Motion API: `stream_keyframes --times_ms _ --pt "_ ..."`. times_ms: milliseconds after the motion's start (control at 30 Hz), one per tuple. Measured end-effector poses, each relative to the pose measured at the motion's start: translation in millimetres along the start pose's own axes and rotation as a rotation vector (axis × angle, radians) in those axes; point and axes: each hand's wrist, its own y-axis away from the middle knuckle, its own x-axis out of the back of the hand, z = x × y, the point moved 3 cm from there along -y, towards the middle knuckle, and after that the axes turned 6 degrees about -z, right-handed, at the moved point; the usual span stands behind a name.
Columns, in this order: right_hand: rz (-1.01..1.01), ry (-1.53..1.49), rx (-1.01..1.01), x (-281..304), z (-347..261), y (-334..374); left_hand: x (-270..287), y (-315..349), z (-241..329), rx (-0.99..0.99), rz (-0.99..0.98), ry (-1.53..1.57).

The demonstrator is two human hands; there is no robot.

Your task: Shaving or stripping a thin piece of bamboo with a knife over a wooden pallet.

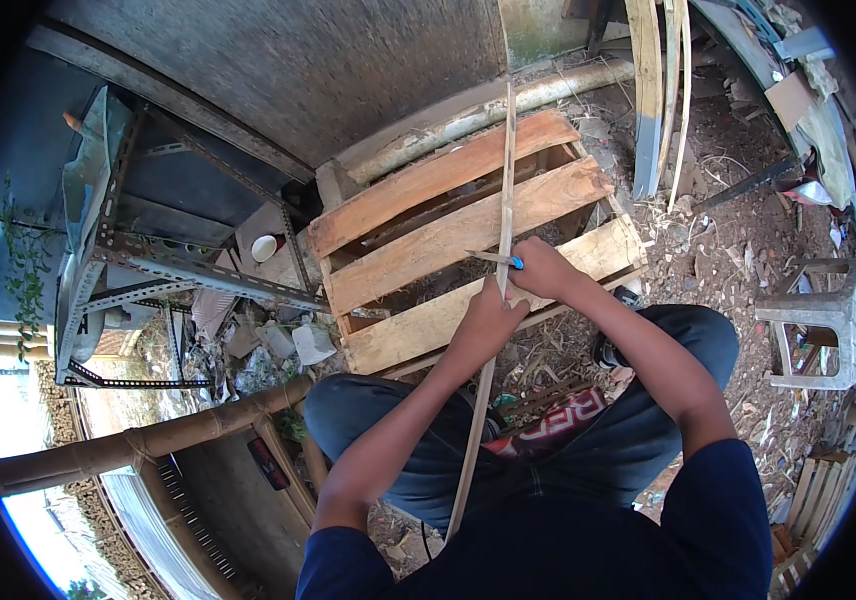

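A long, thin bamboo strip [507, 190] runs from over the wooden pallet down past my left leg. My left hand [486, 322] is closed round its middle. My right hand [546, 272] grips a knife [488, 257] just above the left one; a bit of its blue handle shows at the fist. The blade points left and lies across the strip, seemingly against it. Under both hands is the slatted wooden pallet [468, 238], close in front of my bent knees.
A metal angle-iron frame [188, 272] stands left of the pallet, above a bamboo pole [178, 432]. Long strips [648, 100] lean at the far right. A worn plastic stool [816, 325] is on the littered dirt ground [718, 265]. A panel wall [348, 80] closes the back.
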Motion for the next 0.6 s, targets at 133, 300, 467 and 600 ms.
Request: stream_keyframes --times_ms 133,300,467,600 --pt "-0.016 -0.011 -0.008 0.4 -1.1 0.1 0.0 0.1 -0.2 0.013 -0.002 -0.001" --pt "0.011 -0.008 0.003 -1.0 1.1 0.1 -0.5 -0.6 -0.5 -0.018 0.014 -0.005" --pt "0.017 -0.003 0.016 -0.3 1.2 0.0 -0.4 -0.6 0.1 -0.026 0.026 -0.029" --pt "-0.009 -0.018 0.014 1.9 -1.9 -0.2 -0.7 -0.4 -0.7 -0.005 0.016 -0.017"
